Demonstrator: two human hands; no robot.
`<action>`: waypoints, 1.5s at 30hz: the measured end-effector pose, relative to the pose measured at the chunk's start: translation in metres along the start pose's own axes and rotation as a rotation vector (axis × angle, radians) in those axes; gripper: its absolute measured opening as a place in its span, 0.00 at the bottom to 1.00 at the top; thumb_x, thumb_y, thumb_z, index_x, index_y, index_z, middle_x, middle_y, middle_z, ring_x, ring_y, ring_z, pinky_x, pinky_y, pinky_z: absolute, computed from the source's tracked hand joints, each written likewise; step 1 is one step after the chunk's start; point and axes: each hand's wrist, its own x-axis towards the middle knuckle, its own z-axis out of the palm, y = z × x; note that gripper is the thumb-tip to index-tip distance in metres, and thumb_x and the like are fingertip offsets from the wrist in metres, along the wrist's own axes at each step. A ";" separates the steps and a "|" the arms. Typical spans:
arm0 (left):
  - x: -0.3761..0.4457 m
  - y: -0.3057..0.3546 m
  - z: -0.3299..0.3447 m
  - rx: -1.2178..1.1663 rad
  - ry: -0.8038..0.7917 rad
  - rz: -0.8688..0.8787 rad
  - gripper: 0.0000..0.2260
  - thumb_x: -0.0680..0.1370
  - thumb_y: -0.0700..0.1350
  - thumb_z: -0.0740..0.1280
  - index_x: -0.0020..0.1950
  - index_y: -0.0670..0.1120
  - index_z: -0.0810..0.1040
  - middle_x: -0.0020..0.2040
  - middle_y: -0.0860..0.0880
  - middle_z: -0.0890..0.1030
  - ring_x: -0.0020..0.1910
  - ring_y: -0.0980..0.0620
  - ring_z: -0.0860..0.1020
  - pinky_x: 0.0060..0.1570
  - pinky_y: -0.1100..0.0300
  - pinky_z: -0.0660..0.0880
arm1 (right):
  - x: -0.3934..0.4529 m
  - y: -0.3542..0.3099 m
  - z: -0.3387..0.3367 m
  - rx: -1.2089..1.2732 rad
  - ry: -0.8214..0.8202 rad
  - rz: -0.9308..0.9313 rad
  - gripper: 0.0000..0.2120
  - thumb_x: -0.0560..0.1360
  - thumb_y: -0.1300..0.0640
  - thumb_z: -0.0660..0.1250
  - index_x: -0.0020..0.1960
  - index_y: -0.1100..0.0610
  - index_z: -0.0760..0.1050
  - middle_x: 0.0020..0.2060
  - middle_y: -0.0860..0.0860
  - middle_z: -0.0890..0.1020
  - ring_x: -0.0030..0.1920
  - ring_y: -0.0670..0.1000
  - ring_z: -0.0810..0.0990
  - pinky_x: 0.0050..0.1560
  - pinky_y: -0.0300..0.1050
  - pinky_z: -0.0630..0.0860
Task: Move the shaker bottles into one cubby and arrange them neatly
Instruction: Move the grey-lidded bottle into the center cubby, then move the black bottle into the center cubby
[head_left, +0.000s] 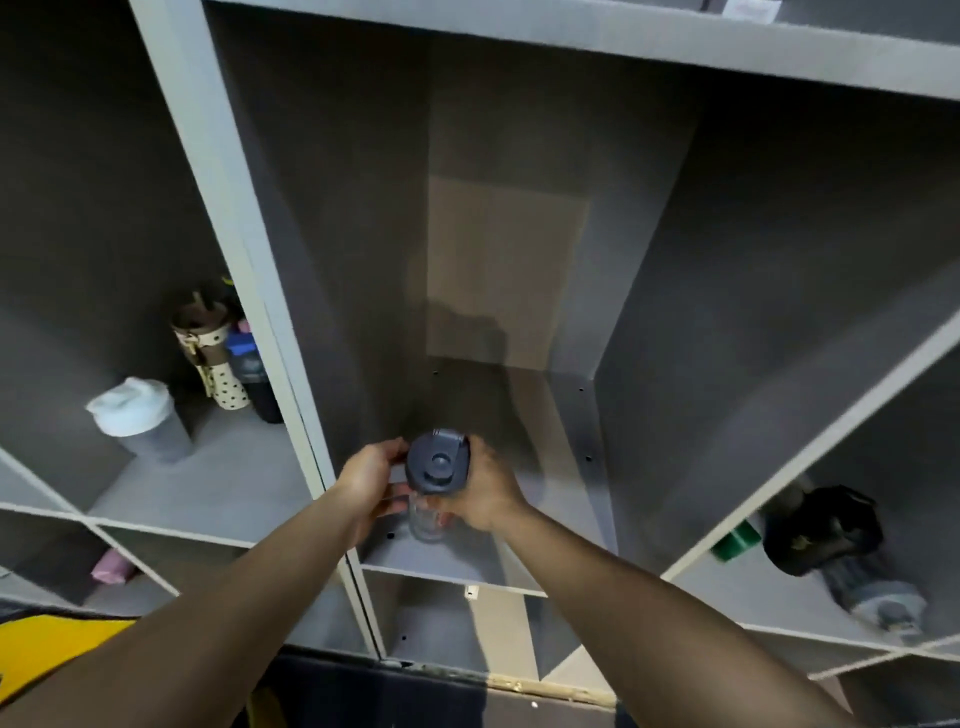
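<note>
We hold the clear shaker bottle (435, 488) upright between our left hand (370, 480) and right hand (485, 491), fingers wrapped around its sides, just above the front of the middle cubby's floor (540, 415). Its long axis stands vertical, both hands equally close.

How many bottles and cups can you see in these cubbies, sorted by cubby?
Middle cubby: 1, the clear bottle with a dark lid, held by the left hand and right hand.
Left cubby: 3, a white-lidded shaker, a polka-dot cup, a dark bottle with a blue lid.
Right cubby: 2, a green cup, a dark-topped bottle.
Total: 6
</note>
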 end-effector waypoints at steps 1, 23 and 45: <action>0.006 -0.003 0.002 -0.019 0.019 -0.015 0.11 0.81 0.49 0.59 0.55 0.47 0.78 0.52 0.47 0.81 0.44 0.45 0.80 0.44 0.52 0.78 | 0.007 0.005 0.004 0.008 -0.016 0.001 0.41 0.56 0.48 0.85 0.65 0.45 0.71 0.60 0.45 0.81 0.60 0.51 0.80 0.61 0.50 0.78; 0.033 -0.013 0.001 0.379 0.076 0.140 0.08 0.80 0.48 0.61 0.50 0.48 0.80 0.57 0.41 0.81 0.55 0.43 0.79 0.61 0.51 0.72 | 0.030 0.027 0.018 -0.107 -0.070 -0.026 0.49 0.61 0.51 0.83 0.75 0.54 0.62 0.68 0.56 0.74 0.69 0.58 0.74 0.67 0.47 0.72; -0.152 -0.007 0.223 1.410 -0.616 1.300 0.13 0.76 0.54 0.63 0.37 0.47 0.76 0.29 0.51 0.76 0.33 0.48 0.77 0.35 0.53 0.76 | -0.253 0.083 -0.234 -0.510 0.316 0.084 0.08 0.77 0.51 0.67 0.46 0.53 0.82 0.36 0.50 0.83 0.43 0.55 0.82 0.44 0.42 0.70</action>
